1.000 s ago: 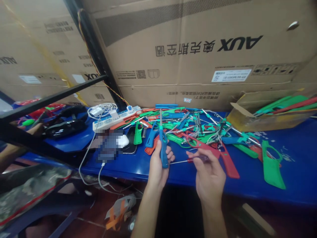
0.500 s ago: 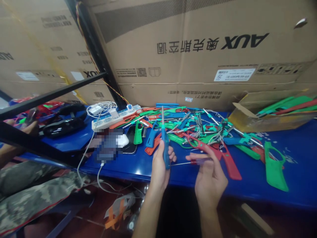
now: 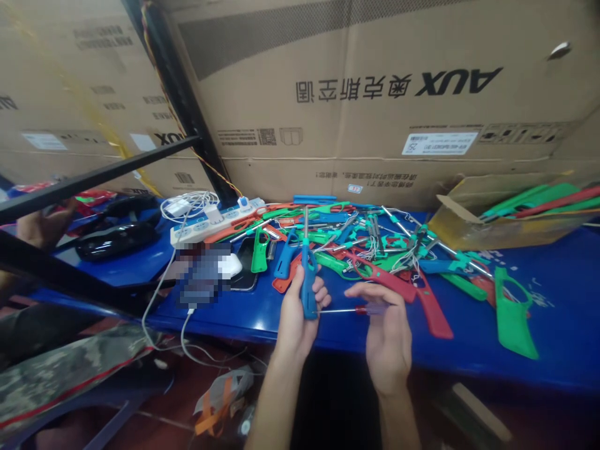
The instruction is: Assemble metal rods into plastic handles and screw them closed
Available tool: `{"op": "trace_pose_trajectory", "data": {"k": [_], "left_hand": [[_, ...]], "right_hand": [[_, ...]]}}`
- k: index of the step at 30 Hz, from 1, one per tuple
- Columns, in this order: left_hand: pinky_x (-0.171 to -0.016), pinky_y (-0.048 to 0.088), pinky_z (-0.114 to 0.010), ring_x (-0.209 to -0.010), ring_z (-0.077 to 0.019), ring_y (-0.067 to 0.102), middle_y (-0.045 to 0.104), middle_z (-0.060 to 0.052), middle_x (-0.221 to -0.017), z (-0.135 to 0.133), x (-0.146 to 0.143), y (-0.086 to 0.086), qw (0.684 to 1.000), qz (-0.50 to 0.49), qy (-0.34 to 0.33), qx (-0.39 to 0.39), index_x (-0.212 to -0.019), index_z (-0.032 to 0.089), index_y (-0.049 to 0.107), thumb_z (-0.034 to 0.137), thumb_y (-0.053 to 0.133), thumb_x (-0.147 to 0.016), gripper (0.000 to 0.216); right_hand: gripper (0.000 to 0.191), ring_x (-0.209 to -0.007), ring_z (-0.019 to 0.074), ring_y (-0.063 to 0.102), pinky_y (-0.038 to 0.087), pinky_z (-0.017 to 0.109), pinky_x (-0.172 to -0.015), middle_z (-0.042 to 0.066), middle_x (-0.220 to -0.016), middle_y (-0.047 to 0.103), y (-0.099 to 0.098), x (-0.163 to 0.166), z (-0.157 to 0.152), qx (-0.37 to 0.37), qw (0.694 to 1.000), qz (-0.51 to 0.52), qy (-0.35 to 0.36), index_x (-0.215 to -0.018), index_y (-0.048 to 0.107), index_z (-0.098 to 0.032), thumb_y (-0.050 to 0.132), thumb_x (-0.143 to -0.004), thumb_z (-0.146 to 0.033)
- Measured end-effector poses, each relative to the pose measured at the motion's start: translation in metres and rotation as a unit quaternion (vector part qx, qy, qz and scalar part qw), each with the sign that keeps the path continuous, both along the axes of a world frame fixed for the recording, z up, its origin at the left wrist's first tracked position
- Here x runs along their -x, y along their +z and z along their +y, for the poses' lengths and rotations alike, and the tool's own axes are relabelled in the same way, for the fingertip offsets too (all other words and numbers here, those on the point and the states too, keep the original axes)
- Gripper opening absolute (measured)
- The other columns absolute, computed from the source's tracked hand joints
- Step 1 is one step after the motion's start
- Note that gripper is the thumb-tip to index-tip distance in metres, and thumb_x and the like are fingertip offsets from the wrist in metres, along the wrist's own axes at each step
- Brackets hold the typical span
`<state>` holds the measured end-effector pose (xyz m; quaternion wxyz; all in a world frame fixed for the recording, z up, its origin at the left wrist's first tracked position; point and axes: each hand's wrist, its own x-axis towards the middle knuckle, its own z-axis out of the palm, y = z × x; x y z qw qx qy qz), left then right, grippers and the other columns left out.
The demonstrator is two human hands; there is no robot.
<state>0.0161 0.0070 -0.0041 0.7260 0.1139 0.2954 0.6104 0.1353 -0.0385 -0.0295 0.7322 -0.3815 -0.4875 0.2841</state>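
My left hand (image 3: 300,312) is wrapped around the blue handle of a long-nosed gas lighter (image 3: 307,284), its metal tube pointing away from me. A screwdriver (image 3: 344,310) lies level, its tip at the lower right side of that handle. Its translucent reddish grip, slightly blurred, is in my right hand (image 3: 388,334), with the fingers loosely curved around it. Just beyond my hands is a heap of lighter parts: a red casing (image 3: 434,312), a blue casing half (image 3: 283,257), a green casing half (image 3: 513,315), and several metal tubes with white wires.
An open cardboard box (image 3: 510,231) of coloured casings stands at right. Left are a white power strip (image 3: 220,222), phones, a white cable and black headphones (image 3: 117,237). A black metal frame (image 3: 94,181) crosses the left side; another person's hand (image 3: 44,225) is behind it. Big cartons stand at the back.
Both hands have shifted slightly left. My right hand has turned on the screwdriver, with its fingers now more closely together. The view has moved a little.
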Motion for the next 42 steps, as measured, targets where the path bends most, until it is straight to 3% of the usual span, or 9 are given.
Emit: {"op": "trace_pose_trajectory", "data": {"k": [3, 6, 8, 15, 21, 27, 30, 34, 42], "left_hand": [[-0.049, 0.034, -0.018, -0.051, -0.0070, 0.036, 0.041, 0.005, -0.062, 0.000, 0.000, 0.000, 1.000, 0.002, 0.009, -0.002, -0.098, 0.008, 0.067, 0.045, 0.075, -0.089, 0.038], [-0.048, 0.033, -0.018, -0.051, -0.0070, 0.036, 0.040, 0.005, -0.062, 0.000, -0.001, -0.001, 1.000, 0.003, 0.007, -0.010, -0.096, 0.009, 0.067, 0.044, 0.075, -0.089, 0.037], [-0.048, 0.033, -0.018, -0.051, -0.0070, 0.036, 0.040, 0.005, -0.062, 0.000, 0.000, -0.001, 1.000, -0.003, -0.004, -0.011, -0.096, 0.008, 0.067, 0.044, 0.074, -0.090, 0.037], [-0.047, 0.034, -0.018, -0.052, -0.0072, 0.038, 0.040, 0.004, -0.063, 0.001, 0.005, 0.000, 0.999, -0.033, -0.011, 0.000, -0.101, 0.003, 0.068, 0.039, 0.062, -0.098, 0.037], [-0.047, 0.032, -0.017, -0.051, -0.0068, 0.034, 0.040, 0.005, -0.063, 0.000, 0.003, 0.001, 1.000, -0.023, -0.011, 0.008, -0.100, 0.006, 0.067, 0.041, 0.064, -0.098, 0.034], [-0.048, 0.033, -0.018, -0.052, -0.0070, 0.035, 0.039, 0.005, -0.063, 0.001, 0.005, 0.001, 0.999, -0.038, -0.012, 0.012, -0.102, 0.004, 0.066, 0.040, 0.063, -0.098, 0.037], [-0.048, 0.034, -0.018, -0.052, -0.0071, 0.035, 0.039, 0.005, -0.064, 0.000, 0.004, 0.000, 0.999, -0.041, -0.017, 0.006, -0.103, 0.005, 0.066, 0.041, 0.063, -0.099, 0.036], [-0.050, 0.037, -0.018, -0.053, -0.0076, 0.037, 0.042, 0.004, -0.065, -0.001, 0.001, -0.001, 1.000, -0.026, -0.015, 0.007, -0.105, 0.007, 0.064, 0.042, 0.057, -0.102, 0.036], [-0.050, 0.035, -0.019, -0.053, -0.0074, 0.036, 0.041, 0.004, -0.065, 0.001, 0.001, 0.000, 0.999, -0.035, -0.018, 0.009, -0.102, 0.006, 0.065, 0.041, 0.054, -0.104, 0.037]], "right_hand": [[0.030, -0.093, 0.0236, 0.073, 0.056, 0.041, -0.084, 0.008, -0.095, 0.076, 0.001, 0.002, -0.001, 0.045, 0.998, -0.003, -0.044, -0.105, 0.069, -0.019, 0.047, -0.105, -0.040], [0.021, -0.059, 0.0157, 0.067, 0.055, 0.030, -0.060, 0.003, -0.078, 0.073, 0.001, 0.003, -0.002, 0.097, 0.990, 0.003, -0.099, -0.103, 0.068, -0.018, 0.064, -0.097, -0.038], [0.018, -0.046, 0.0101, 0.057, 0.050, 0.025, -0.049, -0.001, -0.074, 0.070, 0.002, 0.004, -0.002, 0.103, 0.990, 0.005, -0.097, -0.104, 0.065, -0.019, 0.065, -0.096, -0.035], [0.011, -0.059, 0.0096, 0.059, 0.046, 0.022, -0.049, 0.001, -0.097, 0.070, 0.005, -0.001, -0.003, 0.067, 0.995, 0.048, 0.062, -0.102, 0.061, -0.025, 0.053, -0.103, -0.032], [0.010, -0.044, 0.0062, 0.053, 0.044, 0.021, -0.043, 0.001, -0.084, 0.070, 0.001, 0.000, -0.003, 0.079, 0.997, 0.019, -0.016, -0.103, 0.064, -0.021, 0.061, -0.100, -0.030], [0.022, -0.057, 0.0116, 0.062, 0.051, 0.025, -0.050, 0.004, -0.089, 0.070, 0.006, 0.001, -0.005, 0.060, 0.994, 0.067, 0.067, -0.113, 0.065, -0.022, 0.046, -0.106, -0.032], [0.017, -0.049, 0.0085, 0.059, 0.050, 0.022, -0.047, 0.003, -0.088, 0.072, 0.004, 0.000, -0.004, 0.084, 0.996, 0.015, 0.025, -0.115, 0.065, -0.023, 0.056, -0.103, -0.031], [0.011, -0.045, 0.0080, 0.058, 0.050, 0.020, -0.044, 0.001, -0.077, 0.073, 0.001, 0.003, -0.004, 0.091, 0.994, -0.051, -0.021, -0.102, 0.069, -0.020, 0.068, -0.096, -0.029], [0.014, -0.047, 0.0090, 0.060, 0.049, 0.022, -0.043, -0.001, -0.076, 0.070, 0.009, 0.010, -0.001, 0.063, 0.987, 0.096, -0.111, -0.103, 0.063, -0.021, 0.061, -0.101, -0.034]]}}
